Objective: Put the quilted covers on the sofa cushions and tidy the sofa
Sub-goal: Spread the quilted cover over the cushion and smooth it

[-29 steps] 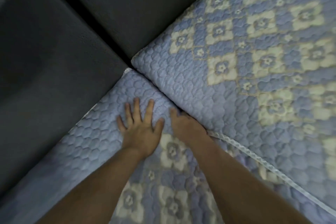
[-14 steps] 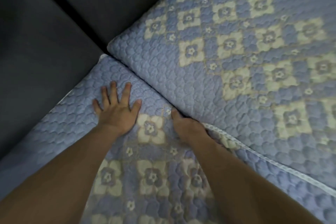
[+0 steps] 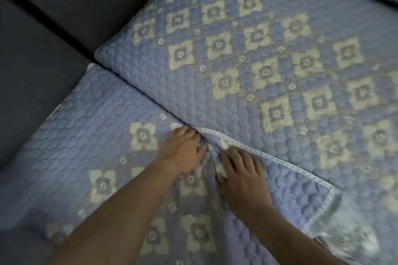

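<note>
Both hands slid right along the seam. My left hand now has fingers curled, tucking the near quilted cover into the gap beside the back cushion. Right hand lies flat on it by the lace trim. Left fingertips are hidden; bottom right corner's blurred.

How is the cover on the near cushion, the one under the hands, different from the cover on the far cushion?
The near cover is bunched into folds between the left hand and the right hand; the far cover lies smooth and untouched. The near cover's white lace edging lies exposed on top along the seam; the far cover shows no edging. Both are blue quilted fabric with cream flower diamonds.
</note>
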The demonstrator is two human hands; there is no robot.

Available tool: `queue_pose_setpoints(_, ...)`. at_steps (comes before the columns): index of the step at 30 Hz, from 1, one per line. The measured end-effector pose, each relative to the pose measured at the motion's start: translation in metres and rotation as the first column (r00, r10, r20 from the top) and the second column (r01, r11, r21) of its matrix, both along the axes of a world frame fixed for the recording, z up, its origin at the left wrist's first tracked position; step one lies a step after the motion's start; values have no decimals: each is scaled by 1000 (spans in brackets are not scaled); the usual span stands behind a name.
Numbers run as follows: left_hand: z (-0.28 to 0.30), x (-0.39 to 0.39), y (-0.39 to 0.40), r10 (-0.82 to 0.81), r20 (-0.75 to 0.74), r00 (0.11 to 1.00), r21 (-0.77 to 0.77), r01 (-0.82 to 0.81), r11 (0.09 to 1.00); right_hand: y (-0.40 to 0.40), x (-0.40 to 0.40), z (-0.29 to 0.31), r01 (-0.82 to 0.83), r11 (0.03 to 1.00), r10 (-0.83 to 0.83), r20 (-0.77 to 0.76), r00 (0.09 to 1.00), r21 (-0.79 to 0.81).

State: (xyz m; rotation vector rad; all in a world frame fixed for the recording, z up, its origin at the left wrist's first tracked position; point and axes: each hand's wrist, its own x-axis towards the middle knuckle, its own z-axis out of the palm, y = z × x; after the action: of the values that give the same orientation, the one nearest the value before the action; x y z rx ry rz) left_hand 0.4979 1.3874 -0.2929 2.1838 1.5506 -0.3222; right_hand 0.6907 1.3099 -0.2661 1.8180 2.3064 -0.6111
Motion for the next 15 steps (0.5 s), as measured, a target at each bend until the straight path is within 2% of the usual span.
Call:
queue_pose_setpoints(3,-6,-5,9,-94,-73,993,-23,92,995,15,14,-1,111,984,-111,-14,994,138)
queue_pose_setpoints(5,-8,-2,19,-136,-117,984,-48,131,990,24,37,1,208,964,-221,61,973,168)
queue_pose_setpoints(6,-10,5,22,-139,-145,980,-81,128,988,20,53,0,203,968,-217,83,973,147)
queue_pose_setpoints(10,-10,31,33,-168,-261,951,-227,109,968,-22,74,-3,-28,998,28,3,1000,-50)
queue_pose_setpoints(12,-13,33,39,-180,-282,943,-279,99,955,-24,76,-13,-3,994,4,10,1000,-110)
queue_pose_setpoints(15,-10,43,43,-217,-332,918,-353,92,931,-30,83,-22,32,997,-30,37,999,-65)
